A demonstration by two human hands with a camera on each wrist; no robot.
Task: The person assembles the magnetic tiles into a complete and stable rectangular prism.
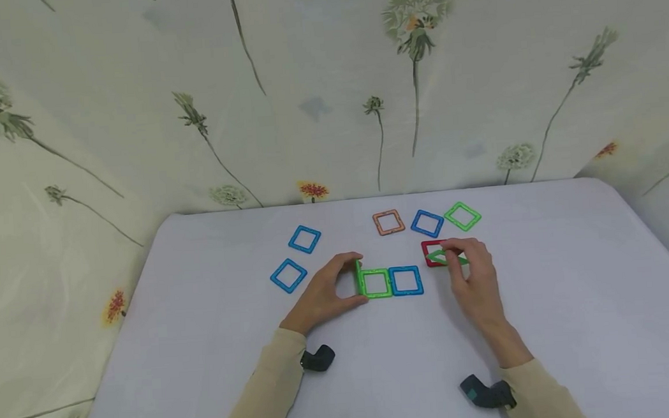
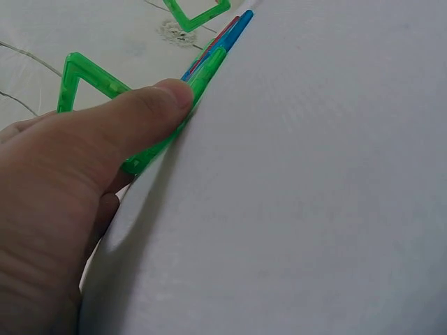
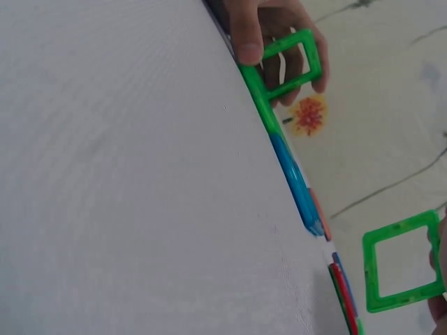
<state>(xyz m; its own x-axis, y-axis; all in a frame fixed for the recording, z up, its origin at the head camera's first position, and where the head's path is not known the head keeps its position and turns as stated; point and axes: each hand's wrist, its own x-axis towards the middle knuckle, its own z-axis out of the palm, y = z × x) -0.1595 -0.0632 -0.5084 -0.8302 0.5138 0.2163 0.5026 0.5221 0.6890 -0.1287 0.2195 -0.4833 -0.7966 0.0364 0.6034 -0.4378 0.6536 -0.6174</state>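
So there's a little flat row in the middle of the tabletop (image 1: 187,346): a flat green square frame (image 1: 379,295) with a flat blue one (image 1: 405,269) edge to edge on its right. Along the left edge of that flat green frame, an upright green frame (image 1: 359,278) stands on its side. The left hand (image 1: 325,293) has it, fingers and thumb gripping it from the left, with the thumb down by the corner where the two green frames meet.

The right hand (image 1: 477,283) is pinching another green frame (image 3: 371,269) between fingers and thumb. That one's off the tabletop and tilted; from the head view it overlaps a red frame (image 1: 427,254), but the right wrist view shows the two are apart. The red one is lying flat, a bit back and right of the row.

Further back there's a loose line of flat ones: an orange frame (image 1: 377,225), a darker blue frame (image 1: 415,219) and a back green frame (image 1: 452,209), those last two right beside each other. Over left of the row, beyond the left hand, two more blue frames (image 1: 279,268) lie near each other.

Both arms have beige sleeves (image 1: 265,392), with a dark gadget (image 1: 319,358) at each wrist. Behind the tabletop hangs a pale dandelion-print backdrop (image 1: 331,151).
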